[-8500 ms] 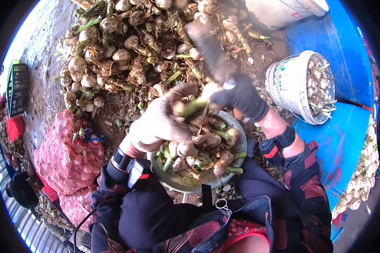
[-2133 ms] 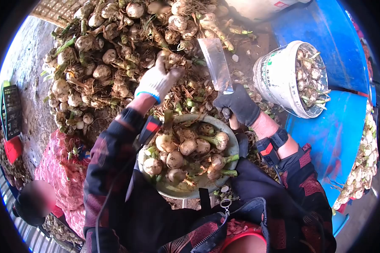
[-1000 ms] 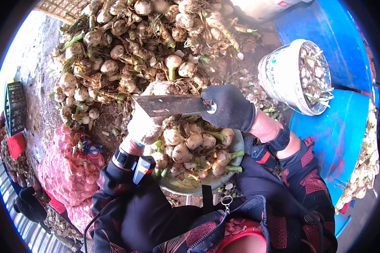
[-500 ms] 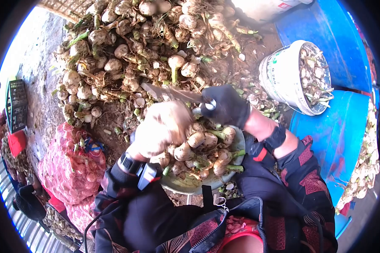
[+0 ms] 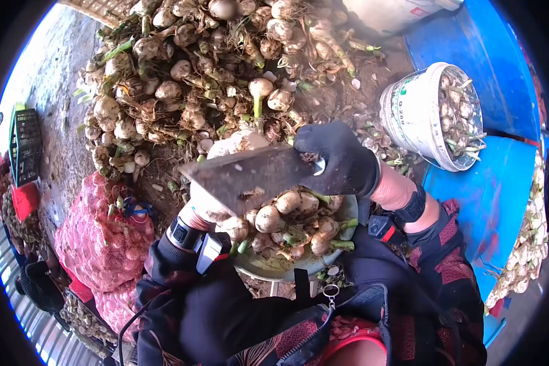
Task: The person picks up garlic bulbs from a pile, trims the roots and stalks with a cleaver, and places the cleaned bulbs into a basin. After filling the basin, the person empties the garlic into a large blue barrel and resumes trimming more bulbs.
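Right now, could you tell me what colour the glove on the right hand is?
Black, on the right hand; head view.

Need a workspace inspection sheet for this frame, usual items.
Surface: dirt ground.
Job's things: cleaver; basin full of garlic bulbs.
Clutter: garlic pile; white bucket holding bulbs; red mesh sacks.
Hands: right hand, black glove, grips the cleaver; left hand, light glove, mostly behind the blade, grip unclear.
Cables: dark cord by the left sleeve.
Surroundings: blue surface; black crate.
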`<state>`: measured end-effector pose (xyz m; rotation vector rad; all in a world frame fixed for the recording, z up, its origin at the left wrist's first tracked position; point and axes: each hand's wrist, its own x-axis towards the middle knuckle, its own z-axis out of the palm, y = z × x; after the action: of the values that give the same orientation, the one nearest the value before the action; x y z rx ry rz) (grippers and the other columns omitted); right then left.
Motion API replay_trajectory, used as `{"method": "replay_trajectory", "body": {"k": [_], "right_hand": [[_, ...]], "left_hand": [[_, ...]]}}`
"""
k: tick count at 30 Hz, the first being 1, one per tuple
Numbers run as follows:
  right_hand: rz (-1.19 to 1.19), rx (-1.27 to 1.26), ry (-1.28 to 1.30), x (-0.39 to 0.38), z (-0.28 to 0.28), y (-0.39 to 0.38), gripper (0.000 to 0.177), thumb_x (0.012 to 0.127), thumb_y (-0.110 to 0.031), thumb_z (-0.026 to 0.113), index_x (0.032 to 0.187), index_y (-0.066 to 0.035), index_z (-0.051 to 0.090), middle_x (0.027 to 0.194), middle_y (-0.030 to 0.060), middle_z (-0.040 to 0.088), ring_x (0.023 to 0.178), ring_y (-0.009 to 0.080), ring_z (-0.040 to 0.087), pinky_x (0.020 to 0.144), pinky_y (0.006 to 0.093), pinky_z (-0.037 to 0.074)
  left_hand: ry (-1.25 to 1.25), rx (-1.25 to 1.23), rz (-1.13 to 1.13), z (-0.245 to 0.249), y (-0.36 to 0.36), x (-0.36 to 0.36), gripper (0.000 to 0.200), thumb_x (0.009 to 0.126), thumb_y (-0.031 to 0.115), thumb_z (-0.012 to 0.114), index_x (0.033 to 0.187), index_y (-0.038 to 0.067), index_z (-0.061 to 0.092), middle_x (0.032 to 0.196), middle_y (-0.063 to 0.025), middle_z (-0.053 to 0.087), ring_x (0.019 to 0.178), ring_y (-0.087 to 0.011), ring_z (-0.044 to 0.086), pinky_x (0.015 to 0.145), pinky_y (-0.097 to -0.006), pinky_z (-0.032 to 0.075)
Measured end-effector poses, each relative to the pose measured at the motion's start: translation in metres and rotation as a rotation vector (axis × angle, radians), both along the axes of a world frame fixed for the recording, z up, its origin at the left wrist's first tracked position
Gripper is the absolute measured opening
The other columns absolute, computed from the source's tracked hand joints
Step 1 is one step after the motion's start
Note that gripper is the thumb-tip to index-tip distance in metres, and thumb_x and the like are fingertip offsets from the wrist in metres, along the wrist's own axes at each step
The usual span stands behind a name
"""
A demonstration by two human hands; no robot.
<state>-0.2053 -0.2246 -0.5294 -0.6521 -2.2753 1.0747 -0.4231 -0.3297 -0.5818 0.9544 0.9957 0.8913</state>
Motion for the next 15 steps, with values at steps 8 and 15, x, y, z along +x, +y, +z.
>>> {"method": "replay_trajectory", "body": {"k": [8,15], "right_hand": [[-0.195,-0.114,-0.349,0.028,-0.061,0.007,0.014,0.066,-0.017,0.064,0.066,-0.004,0.06,0.06,0.0157,0.057,0.057,0.0304,0.059,0.054,0.0363,0.046],[-0.173,-0.938,-0.014,0.013,-0.003,0.007,0.038,0.069,-0.037,0.078,0.065,-0.003,0.061,0.06,-0.0013,0.058,0.06,0.0037,0.05,0.055,0.0253,0.042]], "left_hand": [[-0.493,-0.286,0.09,0.05,0.007,0.013,0.057,0.06,0.004,0.077,0.11,-0.003,0.052,0.11,-0.0117,0.056,0.099,-0.0198,0.056,0.086,-0.0292,0.046],[0.851,0.253,-0.281,0.065,0.045,0.037,0.024,0.068,0.011,0.067,0.091,0.009,0.06,0.07,-0.0097,0.06,0.057,-0.024,0.058,0.057,-0.0312,0.046]]}}
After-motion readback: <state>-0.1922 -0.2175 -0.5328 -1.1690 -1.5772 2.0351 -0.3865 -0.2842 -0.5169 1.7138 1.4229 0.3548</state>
